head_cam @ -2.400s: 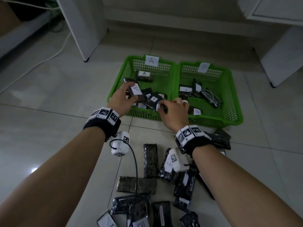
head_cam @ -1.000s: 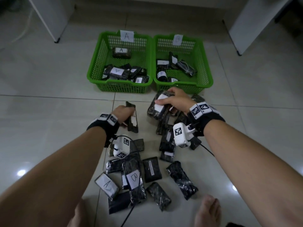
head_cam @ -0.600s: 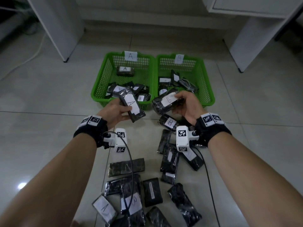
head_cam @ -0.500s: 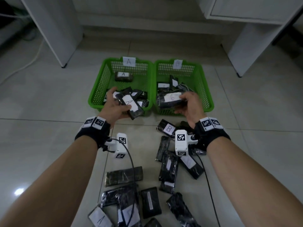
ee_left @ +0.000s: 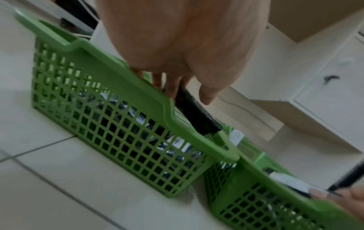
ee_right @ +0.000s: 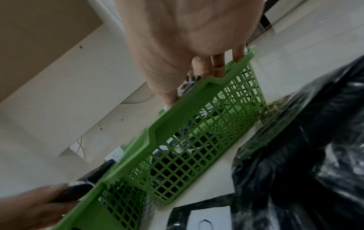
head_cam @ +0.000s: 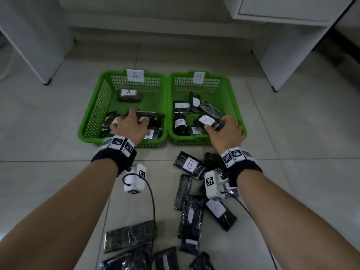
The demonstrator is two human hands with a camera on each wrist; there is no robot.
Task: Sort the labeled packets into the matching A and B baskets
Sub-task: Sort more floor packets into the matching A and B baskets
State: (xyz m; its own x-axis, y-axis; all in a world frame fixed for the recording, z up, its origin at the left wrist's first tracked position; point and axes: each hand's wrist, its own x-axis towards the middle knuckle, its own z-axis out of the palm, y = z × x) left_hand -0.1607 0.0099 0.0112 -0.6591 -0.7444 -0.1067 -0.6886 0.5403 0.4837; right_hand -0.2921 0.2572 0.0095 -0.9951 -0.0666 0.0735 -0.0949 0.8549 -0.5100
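Packets (head_cam: 190, 219) strewn on floor (head_cam: 48, 172) nearest. Beyond, left hand (head_cam: 127, 127) pinching dark packet (head_cam: 150, 115) over basket A (head_cam: 93, 114); right hand (head_cam: 224, 131) clamped on labelled packet (head_cam: 209, 122) over basket B (head_cam: 232, 98), 2 baskets touching.

Pale tiled floor (head_cam: 48, 172), white cabinet (head_cam: 282, 26), white furniture leg (head_cam: 29, 36) behind.

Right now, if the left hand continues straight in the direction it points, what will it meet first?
Probably the lone packet marked A near the far wall of the A basket. The left hand holds a dark packet above the basket; its height is unclear, so it might pass over.
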